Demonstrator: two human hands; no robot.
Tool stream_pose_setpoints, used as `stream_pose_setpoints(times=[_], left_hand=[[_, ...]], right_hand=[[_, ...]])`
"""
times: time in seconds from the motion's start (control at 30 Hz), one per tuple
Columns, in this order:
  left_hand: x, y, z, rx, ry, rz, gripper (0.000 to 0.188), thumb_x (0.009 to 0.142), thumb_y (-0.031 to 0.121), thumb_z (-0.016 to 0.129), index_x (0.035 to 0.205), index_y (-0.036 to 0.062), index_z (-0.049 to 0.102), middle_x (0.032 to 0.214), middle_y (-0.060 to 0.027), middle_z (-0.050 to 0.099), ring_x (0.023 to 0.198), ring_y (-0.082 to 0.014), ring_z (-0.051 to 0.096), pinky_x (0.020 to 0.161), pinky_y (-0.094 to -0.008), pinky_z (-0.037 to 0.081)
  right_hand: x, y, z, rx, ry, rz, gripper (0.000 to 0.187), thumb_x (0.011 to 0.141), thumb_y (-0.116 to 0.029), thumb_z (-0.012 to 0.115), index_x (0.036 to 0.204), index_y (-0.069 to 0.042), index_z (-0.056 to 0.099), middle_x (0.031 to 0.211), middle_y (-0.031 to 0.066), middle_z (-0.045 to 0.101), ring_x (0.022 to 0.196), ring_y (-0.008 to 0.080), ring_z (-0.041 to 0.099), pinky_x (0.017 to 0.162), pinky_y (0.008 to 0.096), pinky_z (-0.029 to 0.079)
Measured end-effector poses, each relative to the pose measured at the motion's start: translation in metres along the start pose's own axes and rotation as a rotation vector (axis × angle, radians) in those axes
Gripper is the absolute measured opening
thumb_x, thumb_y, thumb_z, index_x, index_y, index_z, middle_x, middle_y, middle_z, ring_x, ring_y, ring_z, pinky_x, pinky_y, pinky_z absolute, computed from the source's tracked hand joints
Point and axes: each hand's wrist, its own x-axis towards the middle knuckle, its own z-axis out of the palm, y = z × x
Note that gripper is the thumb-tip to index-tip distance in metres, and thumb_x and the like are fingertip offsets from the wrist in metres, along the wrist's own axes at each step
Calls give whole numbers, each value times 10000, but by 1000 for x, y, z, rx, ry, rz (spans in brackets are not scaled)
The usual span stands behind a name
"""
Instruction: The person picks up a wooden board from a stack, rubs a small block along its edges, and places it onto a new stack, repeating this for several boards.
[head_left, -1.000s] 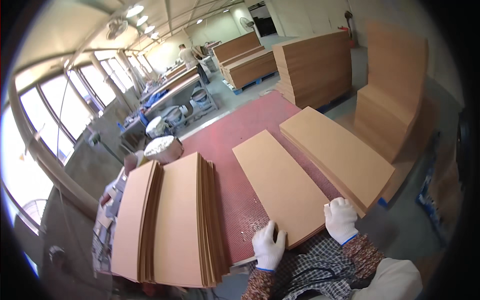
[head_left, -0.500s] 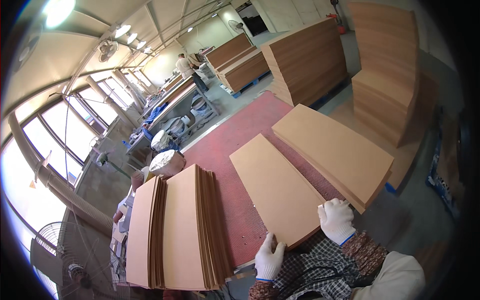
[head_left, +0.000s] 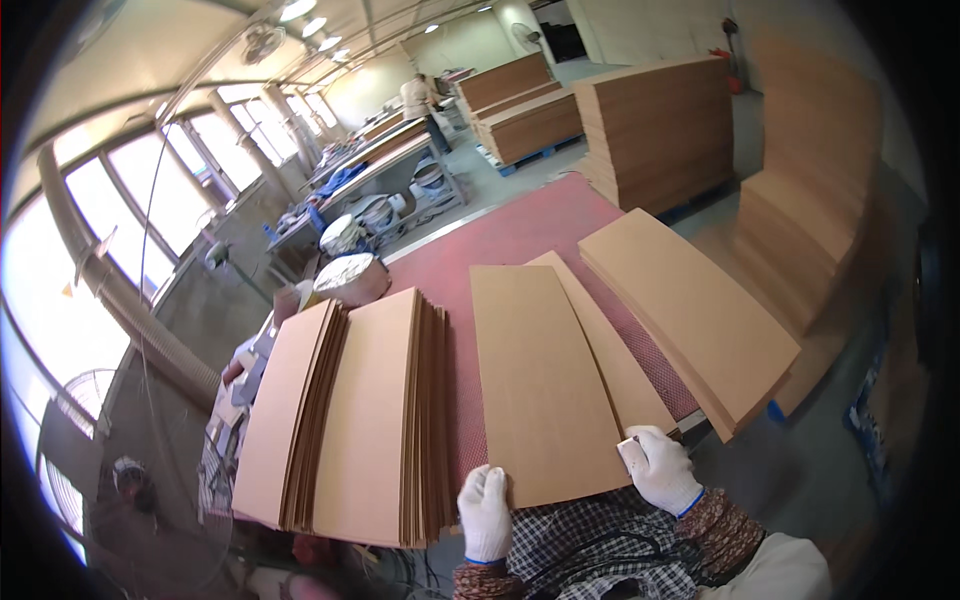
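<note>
A flat brown fibreboard panel (head_left: pixel 540 380) lies slanted before me, its near edge at my waist. My left hand (head_left: pixel 486 512), in a white glove with a blue hem, is closed at the panel's near left corner. My right hand (head_left: pixel 662 472), gloved the same way, is closed around a small pale block (head_left: pixel 632 456) at the panel's near right edge. What its hidden fingers touch under there cannot be seen. Another brown panel (head_left: pixel 625 355) shows partly from beneath the first, turned at an angle to it.
Two stacks of panels stand to the left, a nearer stack (head_left: pixel 365 430) and an outer stack (head_left: pixel 280 420). More panels (head_left: pixel 690 310) lie at the right over the red mat (head_left: pixel 530 222). Tall board piles (head_left: pixel 655 130) rise behind. A person (head_left: pixel 418 105) works at a far bench.
The top panel has shifted left and turned, uncovering part of the panel below. Both my hands have moved left with it. The whole view has swung somewhat.
</note>
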Motion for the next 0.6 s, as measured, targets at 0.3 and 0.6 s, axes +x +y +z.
stream_pose_setpoints(times=[0.3, 0.6], left_hand=[[-21, 60, -81, 15, 142, 112, 253, 1074, 141, 601, 1160, -84, 679, 871, 34, 628, 764, -39, 540, 668, -218, 424], [-14, 54, -165, 504, 461, 198, 216, 1028, 188, 684, 1074, -16, 735, 853, -87, 705, 740, -181, 663, 684, -344, 529]], right_hand=[[13, -95, -8, 604, -172, -34, 438, 1077, -266, 629, 1361, 69, 625, 1206, 273, 725, 1053, 344, 753, 947, 405, 581], [25, -155, 55, 739, -238, -314, 348, 1076, -217, 639, 1272, 70, 643, 1186, 267, 721, 997, 381, 741, 899, 425, 588]])
